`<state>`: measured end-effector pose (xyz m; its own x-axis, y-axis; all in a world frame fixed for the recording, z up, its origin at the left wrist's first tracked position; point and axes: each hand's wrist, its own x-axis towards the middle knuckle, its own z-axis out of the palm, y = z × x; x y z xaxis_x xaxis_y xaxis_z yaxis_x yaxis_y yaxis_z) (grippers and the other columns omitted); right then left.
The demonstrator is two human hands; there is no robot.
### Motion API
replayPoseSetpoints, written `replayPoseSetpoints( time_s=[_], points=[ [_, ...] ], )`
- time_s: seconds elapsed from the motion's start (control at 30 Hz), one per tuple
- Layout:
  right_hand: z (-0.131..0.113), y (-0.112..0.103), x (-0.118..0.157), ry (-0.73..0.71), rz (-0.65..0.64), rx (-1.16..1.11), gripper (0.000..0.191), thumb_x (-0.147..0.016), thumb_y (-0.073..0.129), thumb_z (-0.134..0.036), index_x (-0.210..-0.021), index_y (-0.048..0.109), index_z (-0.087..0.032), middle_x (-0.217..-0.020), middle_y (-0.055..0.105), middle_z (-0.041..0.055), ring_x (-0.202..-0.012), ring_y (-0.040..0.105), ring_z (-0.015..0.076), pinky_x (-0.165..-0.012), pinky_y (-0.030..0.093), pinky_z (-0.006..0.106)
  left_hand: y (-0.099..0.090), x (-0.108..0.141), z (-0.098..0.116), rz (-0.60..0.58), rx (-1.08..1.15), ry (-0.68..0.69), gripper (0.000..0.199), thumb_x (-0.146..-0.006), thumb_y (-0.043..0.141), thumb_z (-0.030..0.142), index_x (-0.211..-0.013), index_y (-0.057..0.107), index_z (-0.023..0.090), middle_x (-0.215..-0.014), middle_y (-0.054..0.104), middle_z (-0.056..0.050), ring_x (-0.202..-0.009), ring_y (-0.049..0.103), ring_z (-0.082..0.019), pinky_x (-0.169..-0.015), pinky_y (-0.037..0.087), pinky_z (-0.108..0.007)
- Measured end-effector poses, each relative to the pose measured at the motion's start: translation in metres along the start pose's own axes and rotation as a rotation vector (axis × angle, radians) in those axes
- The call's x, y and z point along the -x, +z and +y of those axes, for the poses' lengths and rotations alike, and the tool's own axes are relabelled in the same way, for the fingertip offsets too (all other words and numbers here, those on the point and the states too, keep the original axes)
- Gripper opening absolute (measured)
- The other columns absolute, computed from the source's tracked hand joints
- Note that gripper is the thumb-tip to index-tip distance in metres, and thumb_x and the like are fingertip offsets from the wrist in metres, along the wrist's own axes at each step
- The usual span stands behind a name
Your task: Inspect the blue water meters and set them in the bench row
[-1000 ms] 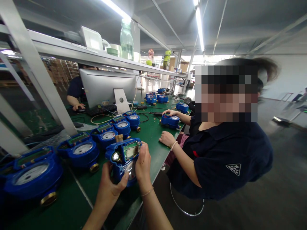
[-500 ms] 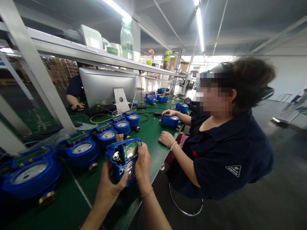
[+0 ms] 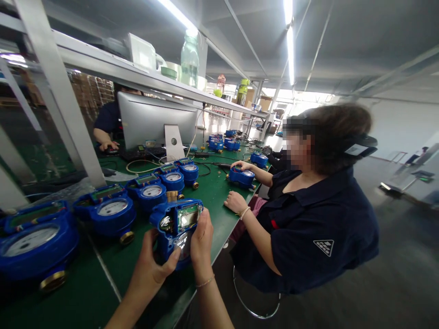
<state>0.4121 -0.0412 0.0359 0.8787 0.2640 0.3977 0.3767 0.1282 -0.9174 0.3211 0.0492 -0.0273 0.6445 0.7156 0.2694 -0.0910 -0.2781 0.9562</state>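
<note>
"Green worktop (image 3: 211, 192) under a metal shelf (image 3: 113, 68), and 5 blue meters (image 3: 113, 214) in a row on the left. Where's the open-faced meter (image 3: 174, 234) in the head view?"

"Held tilted over the near edge of the worktop, its display and dial towards the camera."

"And the grip?"

"The left hand (image 3: 152, 267) clamps its left side, thumb on the clear dial cover. The right hand (image 3: 202, 240) presses along its right side, fingers together."

"Anything different from half a second ago?"

"The co-worker (image 3: 308, 228) has turned their head further towards the worktop. The view has shifted too, so the monitor (image 3: 151, 121) sits slightly further right. The grip looks unchanged."

"The co-worker's hands?"

"1 on a blue meter (image 3: 243, 178), 1 resting near the edge."
</note>
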Motion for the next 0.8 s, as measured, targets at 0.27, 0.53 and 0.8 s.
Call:
replayPoseSetpoints(
  time_s=[0.27,0.53,0.8],
  points=[
    [-0.002,0.005,0.0,-0.011,0.002,0.039,0.045,-0.1,0.021,-0.049,-0.087,0.054,-0.02,-0.086,0.059,0.0036,-0.082,0.055,0.0189,-0.079,0.042,0.031,-0.003,-0.002,0.001,-0.018,0.018,0.012,0.069,-0.068,0.072,0.049,-0.123,0.042,0.022,-0.125,0.054,-0.013,-0.119,0.052,-0.035,-0.104,0.04,-0.056],
    [-0.001,0.01,-0.001,-0.006,-0.01,0.071,0.045,-0.1,0.022,-0.05,-0.086,0.053,-0.021,-0.085,0.058,0.0034,-0.081,0.053,0.0189,-0.078,0.041,0.031,-0.005,-0.002,0.004,-0.015,0.031,0.025,0.067,-0.07,0.069,0.05,-0.123,0.04,0.021,-0.121,0.055,-0.014,-0.112,0.055,-0.033,-0.099,0.044,-0.053],
    [-0.001,0.011,-0.002,0.004,-0.008,0.09,0.045,-0.1,0.022,-0.05,-0.089,0.054,-0.021,-0.088,0.059,0.0046,-0.084,0.053,0.02,-0.078,0.041,0.032,-0.004,0.0,0.014,-0.001,0.023,0.023,0.062,-0.072,0.067,0.048,-0.121,0.04,0.021,-0.119,0.055,-0.013,-0.113,0.054,-0.034,-0.099,0.042,-0.053]
  ],
)
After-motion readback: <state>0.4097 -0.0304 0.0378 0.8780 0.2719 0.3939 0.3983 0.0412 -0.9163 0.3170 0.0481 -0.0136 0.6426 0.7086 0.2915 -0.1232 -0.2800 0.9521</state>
